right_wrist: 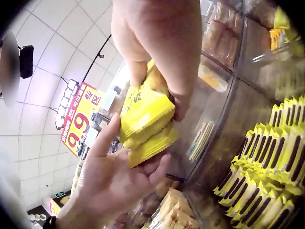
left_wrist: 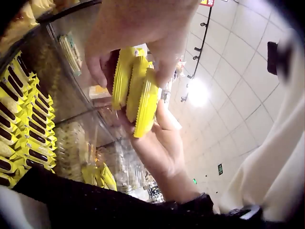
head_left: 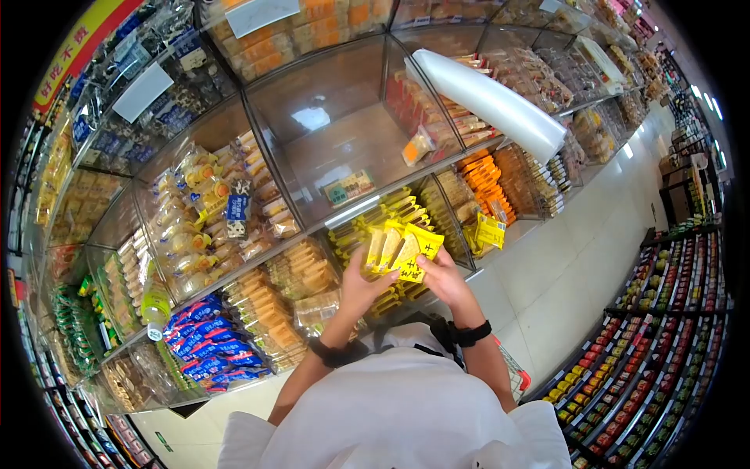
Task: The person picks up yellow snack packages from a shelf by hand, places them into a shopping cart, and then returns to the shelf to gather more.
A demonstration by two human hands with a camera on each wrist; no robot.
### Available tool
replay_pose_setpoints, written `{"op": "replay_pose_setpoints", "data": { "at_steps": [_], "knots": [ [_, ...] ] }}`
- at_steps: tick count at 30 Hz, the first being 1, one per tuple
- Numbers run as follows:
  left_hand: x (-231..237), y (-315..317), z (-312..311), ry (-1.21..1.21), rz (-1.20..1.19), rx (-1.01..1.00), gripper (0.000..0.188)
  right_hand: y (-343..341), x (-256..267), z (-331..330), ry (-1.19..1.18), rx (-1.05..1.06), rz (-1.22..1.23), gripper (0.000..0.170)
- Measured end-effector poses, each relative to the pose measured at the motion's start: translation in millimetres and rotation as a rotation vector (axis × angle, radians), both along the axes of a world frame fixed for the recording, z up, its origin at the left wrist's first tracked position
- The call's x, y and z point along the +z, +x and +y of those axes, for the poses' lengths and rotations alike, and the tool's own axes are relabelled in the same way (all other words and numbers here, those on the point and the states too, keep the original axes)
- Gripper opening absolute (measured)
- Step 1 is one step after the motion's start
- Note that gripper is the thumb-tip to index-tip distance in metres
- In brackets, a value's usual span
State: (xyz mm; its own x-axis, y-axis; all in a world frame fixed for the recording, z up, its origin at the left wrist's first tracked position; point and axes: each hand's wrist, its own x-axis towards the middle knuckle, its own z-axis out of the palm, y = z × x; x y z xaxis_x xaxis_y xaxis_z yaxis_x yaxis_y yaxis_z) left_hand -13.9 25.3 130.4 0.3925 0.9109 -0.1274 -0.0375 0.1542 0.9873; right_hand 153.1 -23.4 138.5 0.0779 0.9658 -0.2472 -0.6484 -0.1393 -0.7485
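Several yellow snack packets (head_left: 408, 252) with printed dark characters and clear windows are fanned out in front of my chest. My left hand (head_left: 361, 288) grips their left side, thumb on the near face. From the right, my right hand (head_left: 447, 281) holds the other end. In the left wrist view the packets (left_wrist: 138, 95) stand side by side between both hands, their crimped ends showing. The right wrist view shows the left hand (right_wrist: 112, 183) under the packets (right_wrist: 145, 117), its fingers curled round their lower end. Below them in the bin lie matching yellow packets (head_left: 375, 227).
Clear-walled bins of wrapped snacks surround the hands. A large plastic bag roll (head_left: 488, 102) lies across the upper bins at right. Blue packets (head_left: 207, 344) fill a bin at lower left, and orange packets (head_left: 486, 184) stand to the right. A green-capped bottle (head_left: 155, 301) stands at left.
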Motion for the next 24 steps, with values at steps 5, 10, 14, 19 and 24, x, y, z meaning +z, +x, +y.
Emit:
{"op": "replay_pose_setpoints", "data": {
  "at_steps": [5,10,14,19,24],
  "knots": [
    [16.9,-5.5,6.9,0.125,0.054,-0.015,0.067,5.7,11.9,1.0,-0.007,-0.005,-0.263,0.073],
    [21.3,-5.4,12.0,0.229,0.1,-0.092,0.067,9.7,3.6,-0.6,-0.013,0.009,-0.117,0.067],
    [15.3,-5.4,10.3,0.198,0.066,-0.072,0.067,8.9,4.1,-4.8,-0.184,0.051,-0.125,0.044],
    [16.4,-11.7,12.9,0.181,0.018,-0.125,0.066,11.8,-11.4,-8.1,-0.225,0.173,-0.277,0.031],
    [11.2,-15.7,16.6,0.089,0.015,-0.143,0.065,12.3,-2.5,-8.5,-0.246,0.222,-0.378,0.033]
  ]
}}
